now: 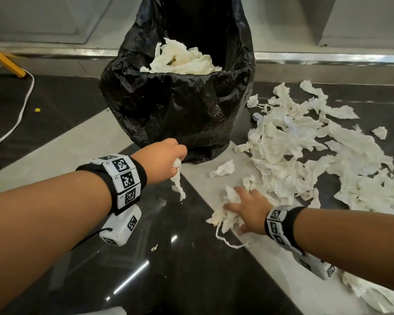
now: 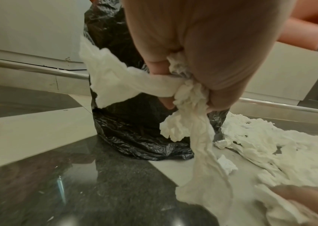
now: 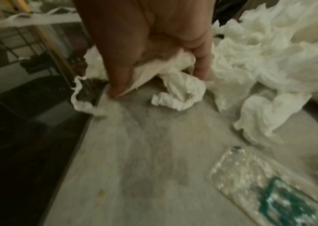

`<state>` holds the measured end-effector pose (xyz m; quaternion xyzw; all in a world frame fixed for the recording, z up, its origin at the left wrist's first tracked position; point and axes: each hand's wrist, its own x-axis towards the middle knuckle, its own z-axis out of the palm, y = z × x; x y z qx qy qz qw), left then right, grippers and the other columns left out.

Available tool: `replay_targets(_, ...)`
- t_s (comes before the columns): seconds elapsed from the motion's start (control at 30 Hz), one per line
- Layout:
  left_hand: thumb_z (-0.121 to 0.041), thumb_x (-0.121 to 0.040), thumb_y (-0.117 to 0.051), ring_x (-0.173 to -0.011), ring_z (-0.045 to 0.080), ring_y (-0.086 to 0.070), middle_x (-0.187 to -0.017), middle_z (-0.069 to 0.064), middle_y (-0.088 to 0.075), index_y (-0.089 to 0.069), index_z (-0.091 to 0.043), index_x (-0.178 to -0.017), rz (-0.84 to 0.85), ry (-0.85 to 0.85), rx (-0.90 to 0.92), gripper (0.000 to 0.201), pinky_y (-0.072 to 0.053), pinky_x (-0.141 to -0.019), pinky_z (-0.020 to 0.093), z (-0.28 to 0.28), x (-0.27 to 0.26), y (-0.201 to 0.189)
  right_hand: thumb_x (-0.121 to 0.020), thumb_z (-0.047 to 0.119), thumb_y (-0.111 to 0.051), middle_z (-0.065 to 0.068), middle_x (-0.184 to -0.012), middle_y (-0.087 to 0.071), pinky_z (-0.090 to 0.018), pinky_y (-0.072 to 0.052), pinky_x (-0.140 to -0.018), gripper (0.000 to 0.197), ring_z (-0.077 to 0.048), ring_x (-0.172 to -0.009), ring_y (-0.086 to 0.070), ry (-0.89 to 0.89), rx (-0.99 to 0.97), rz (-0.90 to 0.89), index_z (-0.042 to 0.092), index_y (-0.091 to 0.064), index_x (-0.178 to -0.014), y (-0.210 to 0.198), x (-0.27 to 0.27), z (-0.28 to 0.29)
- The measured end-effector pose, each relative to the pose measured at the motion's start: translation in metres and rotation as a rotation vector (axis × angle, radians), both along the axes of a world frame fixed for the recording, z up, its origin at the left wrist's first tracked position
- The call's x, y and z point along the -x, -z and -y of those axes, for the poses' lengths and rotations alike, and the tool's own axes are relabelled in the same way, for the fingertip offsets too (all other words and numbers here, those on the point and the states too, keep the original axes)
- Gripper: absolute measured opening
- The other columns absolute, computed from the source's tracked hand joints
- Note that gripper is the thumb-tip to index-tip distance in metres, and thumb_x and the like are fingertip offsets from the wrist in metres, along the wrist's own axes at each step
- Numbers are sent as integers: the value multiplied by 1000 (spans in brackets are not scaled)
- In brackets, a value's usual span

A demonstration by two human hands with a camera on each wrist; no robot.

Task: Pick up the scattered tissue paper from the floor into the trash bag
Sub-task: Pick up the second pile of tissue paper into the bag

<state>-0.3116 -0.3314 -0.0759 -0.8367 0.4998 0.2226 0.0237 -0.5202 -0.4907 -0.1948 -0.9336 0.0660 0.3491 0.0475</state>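
- Scattered tissue paper (image 1: 305,155) lies heaped on the floor to the right of the black trash bag (image 1: 175,105), spreading toward the frame's right edge, where the camera cuts it off; how far it runs you cannot tell.
- More crumpled tissue (image 1: 182,57) sits inside the bag's open mouth; the bag's top passes out of frame.
- Your left hand (image 1: 166,155), just in front of the bag's base, is clenched on a twisted tissue strip (image 1: 178,180) that dangles below the fist; your curled fingers hide the wad's bulk.
- Your right hand (image 1: 248,208) presses down on a tissue clump (image 1: 225,214) at the seam between the light floor tile (image 1: 271,269) and the dark polished tile (image 1: 168,258), fingers curled into the paper; the right wrist view is blurred.
- A crushed clear plastic bottle (image 3: 260,183) with a green label shows only there, hazy.
- A white cord (image 1: 16,119) trails across the dark floor at left.
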Motion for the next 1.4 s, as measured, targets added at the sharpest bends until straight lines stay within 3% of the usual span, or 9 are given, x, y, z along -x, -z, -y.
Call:
replay_targets(0.13, -16, -85, -56, -86, 24, -56, -110, 4, -48, -53, -17, -104, -19, 7, 4, 19, -49, -77, 35, -5, -3, 4, -92, 13, -43, -13, -128, -42, -39, -49, -86, 26, -33, -101, -53, 32, -84, 69, 18, -46, -118, -2, -7, 3)
replay_targets(0.37, -15, -85, -56, -83, 21, -53, -110, 2, -47, -53, -18, -106, -41, -26, -27, 22, -40, -71, 29, -19, -5, 2, -89, 30, -46, -14, -109, -60, -38, -48, -78, 52, -31, -92, -58, 458, -241, 351, 23, -27, -137, -22, -77, 29)
replay_targets(0.63, -18, -78, -57, -88, 18, -55, -93, -6, -55, -52, -28, -88, -136, -53, -53, 15, -49, -77, 34, -33, 9, -48, -90, 25, -47, -9, -121, -60, -33, -46, -87, 29, -27, -110, -58, 180, -9, 45, 12, -55, -115, -1, -80, 27)
replay_targets(0.77, -17, -77, -60, -82, 14, -57, -87, -7, -61, -55, -28, -84, -50, -209, 366, 13, -49, -73, 26, -5, -7, -117, -89, 35, -46, -7, -123, -59, -32, -44, -94, 36, -24, -114, -55, 277, -89, 56, 13, -57, -116, -24, -64, 30)
replay_targets(0.83, -22, -81, -60, -74, 10, -51, -84, -9, -55, -54, -26, -88, 101, -351, 675, 10, -37, -59, 15, 23, -28, -151, -91, 37, -44, -7, -119, -61, -31, -44, -88, 31, -24, -110, -56, 293, -127, 76, 15, -57, -109, -36, -53, 32)
replay_targets(0.93, -41, -81, -65, -78, 6, -46, -102, -5, -48, -47, -25, -96, 206, -407, 957, 28, -35, -66, 14, 70, -64, -182, -91, 35, -44, -7, -103, -59, -27, -37, -74, 15, -24, -95, -55, 306, -146, 128, 22, -44, -85, -56, -38, 35)
replay_targets(1.17, -77, -66, -56, -121, 33, -52, -149, 10, -32, -40, -31, -135, 121, -348, 354, 85, -46, -97, 43, 116, -105, -156, -89, 28, -47, -1, -94, -52, -27, -37, -69, 9, -19, -84, -52, 393, -167, 266, 23, -41, -91, -112, -19, 52)
replay_targets(1.27, -71, -71, -57, -118, 28, -53, -142, 7, -42, -48, -29, -127, 53, -385, 498, 71, -49, -92, 40, 105, -104, -138, -91, 25, -49, -2, -98, -61, -26, -41, -65, 12, -18, -86, -57, 455, -217, 426, 19, -52, -101, -166, -35, 62)
replay_targets(1.4, -41, -84, -63, -104, 22, -58, -119, 7, -56, -58, -21, -107, 16, -484, 817, 31, -48, -85, 32, 72, -97, -116, -91, 37, -52, 5, -101, -65, -32, -50, -76, 23, -14, -91, -60, 635, -423, 1000, 25, -58, -110, -260, -84, 71)
